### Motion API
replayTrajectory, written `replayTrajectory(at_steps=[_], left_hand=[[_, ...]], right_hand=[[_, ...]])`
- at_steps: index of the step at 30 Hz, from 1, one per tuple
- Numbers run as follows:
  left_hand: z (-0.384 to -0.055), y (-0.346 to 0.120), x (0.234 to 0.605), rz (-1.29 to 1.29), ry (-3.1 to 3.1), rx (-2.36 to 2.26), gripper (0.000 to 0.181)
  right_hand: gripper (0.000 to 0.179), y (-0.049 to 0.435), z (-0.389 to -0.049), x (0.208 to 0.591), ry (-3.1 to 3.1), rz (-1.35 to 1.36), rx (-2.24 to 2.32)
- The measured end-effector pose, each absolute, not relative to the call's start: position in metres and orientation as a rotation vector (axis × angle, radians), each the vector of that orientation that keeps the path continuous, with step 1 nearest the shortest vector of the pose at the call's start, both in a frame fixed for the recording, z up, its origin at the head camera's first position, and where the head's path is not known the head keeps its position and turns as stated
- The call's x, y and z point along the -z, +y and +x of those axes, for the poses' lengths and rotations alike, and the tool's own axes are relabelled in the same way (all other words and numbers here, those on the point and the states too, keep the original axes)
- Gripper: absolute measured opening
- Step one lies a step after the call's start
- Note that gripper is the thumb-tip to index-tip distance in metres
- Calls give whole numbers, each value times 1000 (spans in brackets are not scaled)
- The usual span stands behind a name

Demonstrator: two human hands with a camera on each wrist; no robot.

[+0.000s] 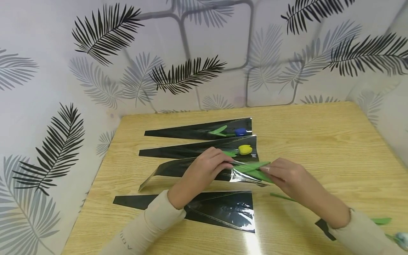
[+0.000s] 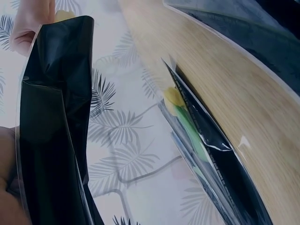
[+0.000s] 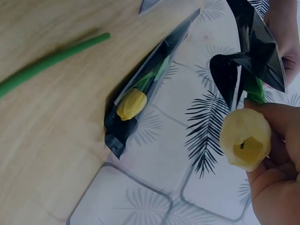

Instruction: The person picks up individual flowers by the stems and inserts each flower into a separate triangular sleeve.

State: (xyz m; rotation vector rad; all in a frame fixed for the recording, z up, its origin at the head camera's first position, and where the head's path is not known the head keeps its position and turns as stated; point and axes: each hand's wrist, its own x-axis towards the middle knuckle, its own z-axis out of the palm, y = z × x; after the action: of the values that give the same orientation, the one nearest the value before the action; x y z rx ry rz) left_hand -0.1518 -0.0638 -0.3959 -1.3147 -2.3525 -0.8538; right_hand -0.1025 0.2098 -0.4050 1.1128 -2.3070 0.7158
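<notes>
My left hand (image 1: pixel 204 166) grips a black-backed clear flower sleeve (image 1: pixel 172 168) by its upper edge, lifted over the table. In the left wrist view the sleeve (image 2: pixel 56 117) shows its black side. My right hand (image 1: pixel 293 177) pinches a pale yellow tulip (image 3: pixel 243 140) just below its bloom. The tulip's green leaves (image 1: pixel 251 166) lie in the wide mouth of the sleeve, between both hands. From the head view the bloom is hidden behind the right hand; its stem is inside the sleeve.
Behind lie two sleeves, one with a blue tulip (image 1: pixel 240 132), one with a yellow tulip (image 1: pixel 245 149). Another black sleeve (image 1: pixel 220 209) lies flat in front. A green stem (image 1: pixel 282 197) runs under the right hand, and a pale flower (image 1: pixel 402 240) is at the right edge.
</notes>
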Motion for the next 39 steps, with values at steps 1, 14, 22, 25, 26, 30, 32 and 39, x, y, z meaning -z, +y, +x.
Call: replayTrajectory(at_steps=[1, 14, 22, 25, 26, 30, 32, 39], left_hand=[[-152, -64, 396, -1315, -2352, 861, 13], [-148, -59, 396, -1301, -2367, 1043, 11], [-145, -53, 392, -1288, -2352, 1057, 13], [-144, -51, 391, -1279, -2354, 1047, 13], [-144, -51, 391, -1279, -2355, 1043, 12], [-143, -49, 391, -1287, -2346, 999, 11], [-143, -49, 391, -1296, -2332, 950, 10], [-144, -47, 390, -1292, -2283, 679, 11]], right_hand=[[23, 209, -103, 406, -2297, 1122, -727], [42, 207, -104, 410, -2210, 1172, -593], [37, 205, -109, 415, -1986, 1172, -500], [34, 205, -111, 418, -1917, 1173, -507], [34, 205, -112, 419, -1904, 1174, -508], [32, 205, -113, 421, -1884, 1189, -535], [32, 205, -114, 422, -1885, 1196, -554], [32, 211, -112, 421, -1918, 1233, -564]])
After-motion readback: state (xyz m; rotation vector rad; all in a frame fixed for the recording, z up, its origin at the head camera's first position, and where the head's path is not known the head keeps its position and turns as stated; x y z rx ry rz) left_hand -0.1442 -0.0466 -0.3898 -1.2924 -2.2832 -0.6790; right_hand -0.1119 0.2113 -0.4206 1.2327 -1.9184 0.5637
